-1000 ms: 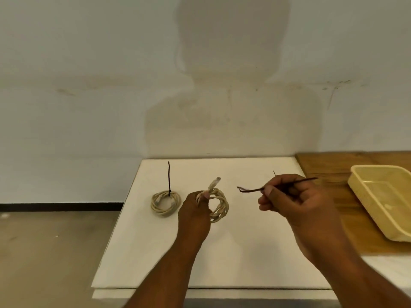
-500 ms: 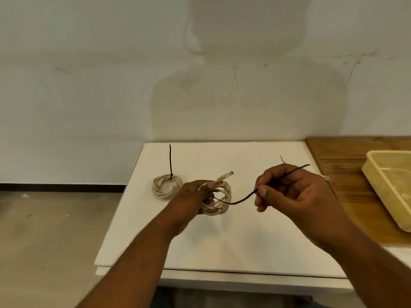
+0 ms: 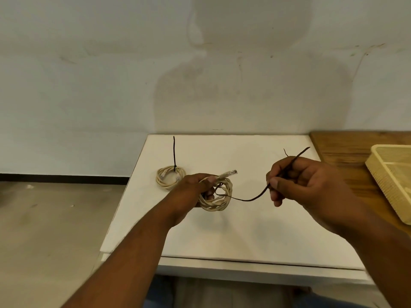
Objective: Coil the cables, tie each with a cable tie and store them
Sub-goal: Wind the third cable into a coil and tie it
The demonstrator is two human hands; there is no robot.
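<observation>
My left hand (image 3: 195,190) grips a coiled beige cable (image 3: 219,202) above the white table (image 3: 222,232); its clear plug (image 3: 229,173) sticks out to the upper right. A black cable tie (image 3: 251,198) runs from inside the coil in a sagging curve to my right hand (image 3: 298,181), which pinches it, the tie's tail pointing up and right. A second beige coil (image 3: 170,177) lies at the table's back left, bound by a black tie (image 3: 174,152) whose tail stands straight up.
A cream plastic basket (image 3: 387,181) sits on a wooden surface (image 3: 347,150) at the right edge. A white wall stands behind the table. Bare floor (image 3: 55,218) lies to the left, below the table's left edge.
The tie's free end went from hanging loose beside the coil to passing through it. My left hand lowered and tilted the coil; my right hand stayed right of it.
</observation>
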